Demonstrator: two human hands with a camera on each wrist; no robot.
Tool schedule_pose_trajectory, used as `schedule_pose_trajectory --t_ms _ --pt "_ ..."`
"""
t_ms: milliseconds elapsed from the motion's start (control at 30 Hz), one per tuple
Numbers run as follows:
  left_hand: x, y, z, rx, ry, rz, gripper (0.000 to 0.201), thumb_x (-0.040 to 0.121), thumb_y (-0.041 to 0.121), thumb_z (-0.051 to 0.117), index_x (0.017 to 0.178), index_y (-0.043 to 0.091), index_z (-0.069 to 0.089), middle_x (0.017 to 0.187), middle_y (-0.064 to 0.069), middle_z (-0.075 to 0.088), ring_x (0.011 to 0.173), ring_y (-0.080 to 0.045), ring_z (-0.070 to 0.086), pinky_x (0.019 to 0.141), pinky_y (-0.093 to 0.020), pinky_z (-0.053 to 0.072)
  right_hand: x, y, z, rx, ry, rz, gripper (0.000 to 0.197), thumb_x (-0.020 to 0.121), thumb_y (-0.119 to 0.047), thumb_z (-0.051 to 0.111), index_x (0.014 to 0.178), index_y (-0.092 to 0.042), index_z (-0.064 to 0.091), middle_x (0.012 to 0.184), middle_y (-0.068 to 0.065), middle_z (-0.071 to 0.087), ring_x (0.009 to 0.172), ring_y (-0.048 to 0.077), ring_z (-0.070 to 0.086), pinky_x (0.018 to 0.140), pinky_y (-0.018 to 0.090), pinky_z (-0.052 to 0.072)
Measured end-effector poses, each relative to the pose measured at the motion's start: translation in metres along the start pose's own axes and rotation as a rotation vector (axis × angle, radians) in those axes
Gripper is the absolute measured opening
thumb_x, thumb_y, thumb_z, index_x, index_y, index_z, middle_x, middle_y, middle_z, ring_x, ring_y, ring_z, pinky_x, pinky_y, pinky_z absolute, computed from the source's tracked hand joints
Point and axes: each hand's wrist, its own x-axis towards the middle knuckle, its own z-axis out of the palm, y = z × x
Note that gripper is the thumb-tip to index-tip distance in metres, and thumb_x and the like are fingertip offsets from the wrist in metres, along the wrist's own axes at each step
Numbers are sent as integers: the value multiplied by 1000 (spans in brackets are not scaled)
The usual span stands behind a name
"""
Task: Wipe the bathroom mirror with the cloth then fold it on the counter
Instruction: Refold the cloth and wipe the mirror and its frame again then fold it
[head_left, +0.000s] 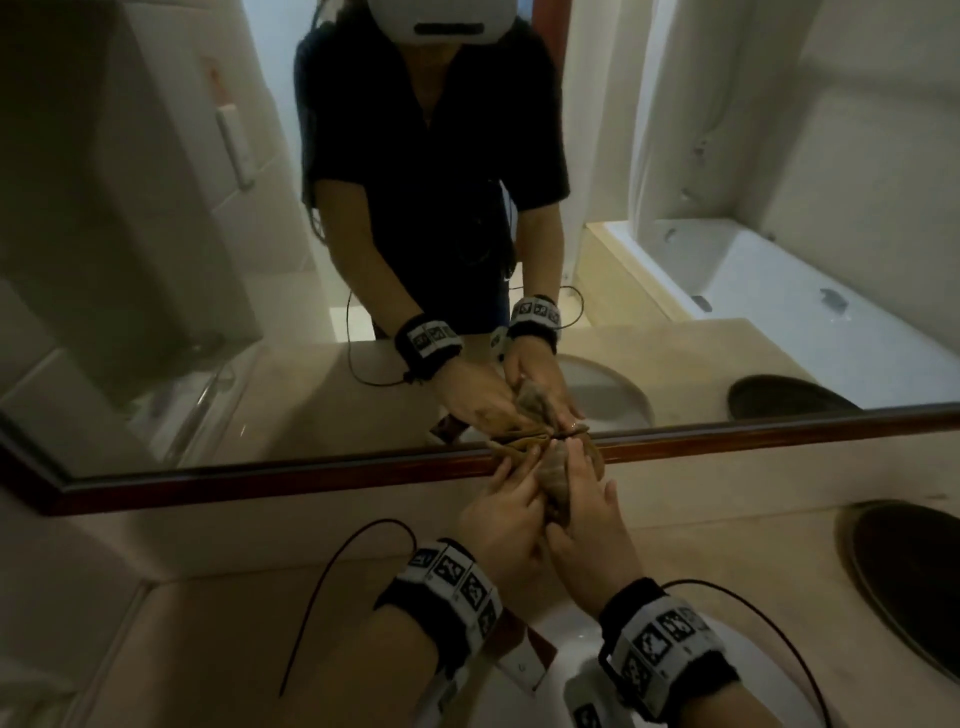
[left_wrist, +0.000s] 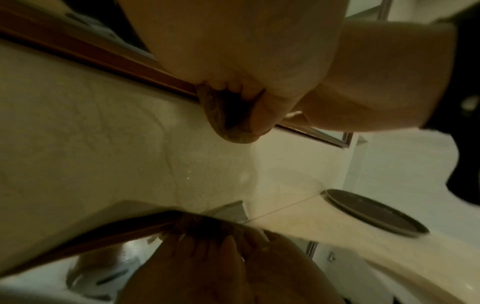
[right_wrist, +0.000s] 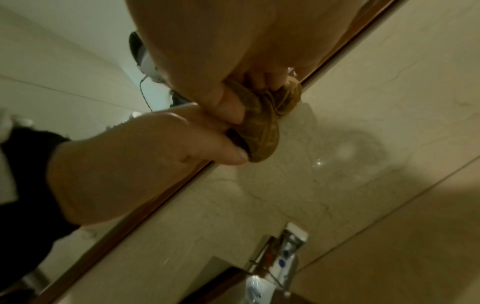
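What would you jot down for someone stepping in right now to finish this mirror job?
Left hand: holds the cloth, fingers curled round it.
Right hand: also holds the cloth.
Cloth: bunched up between both hands, at the wooden bottom frame of the mirror, above the counter.
Done: cannot tell how much glass is wiped.
Left: finish wiping if needed, then fold the cloth on the counter.

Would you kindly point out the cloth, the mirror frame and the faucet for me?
cloth (right_wrist: 262, 131): right wrist view, bunched lower fold.
mirror frame (head_left: 260, 475): head view, bottom wooden rail.
faucet (right_wrist: 281, 255): right wrist view, chrome body.
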Motion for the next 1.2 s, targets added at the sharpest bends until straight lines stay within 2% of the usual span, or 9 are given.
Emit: schedule_pose_trajectory --t_ms 167,300,433,567,633,733,833,933,1200 --pt "-15 -11 -6 -337 252 -76 44 87 24 49 126 7 60 149 -9 40 141 -24 31 115 -43 32 3 18 8 -215 29 -97 78 90 -52 37 153 -23 2 160 5 -6 144 12 -11 121 40 2" --pt "-49 -25 -9 -166 403 -199 43 85 25 42 118 11 66 140 -7 51 128 -25 48 104 -44 44 15 13 35 -509 54 0 81 72 -51 67 140 -10 48 145 31 36 131 44 41 106 57 36" --pt "-76 -36 -5 10 449 -365 58 75 22 41 130 4 52 135 -17 50 123 -31 45 101 -54 42 20 9 36 -567 136 -3 80 58 -42 82 128 -10 60 134 29 51 120 43 53 100 59 38" --pt "-80 -37 10 146 383 -303 70 71 21 54 136 -2 40 136 -27 42 124 -38 39 108 -53 31 16 36 12 -565 177 3 92 42 -26 90 127 -6 60 132 21 57 117 36 59 97 61 39" --pt "-71 -29 12 165 324 -360 85 59 16 72 135 -5 42 134 -32 45 124 -42 39 102 -58 36 18 55 -14 -563 260 21 86 53 -22 86 131 -6 56 137 19 53 122 33 55 100 62 36" --pt "-58 -6 15 136 210 -520 84 64 25 63 138 -7 41 137 -36 42 126 -51 43 98 -59 44 22 80 -57 -425 252 161 65 87 -22 58 147 -20 34 153 10 34 137 28 38 114 47 22" --pt "-47 8 19 154 88 -623 106 56 40 74 141 -10 35 141 -38 34 130 -54 34 101 -57 39 22 93 -87 -158 480 232 27 92 -24 49 117 -18 56 107 18 66 96 38 60 84 41 47" --pt "-39 17 14 216 31 -687 118 44 47 82 136 -13 40 135 -41 38 126 -56 38 96 -57 43 29 96 -106 12 699 243 16 93 -22 50 104 -11 55 95 19 66 88 40 61 79 41 45" --pt "-21 23 16 249 -20 -828 112 48 50 80 132 -13 43 134 -42 40 128 -56 36 85 -54 51 37 86 -36 -164 603 -222 25 78 -20 59 98 -11 70 90 9 66 80 30 61 72 32 49"
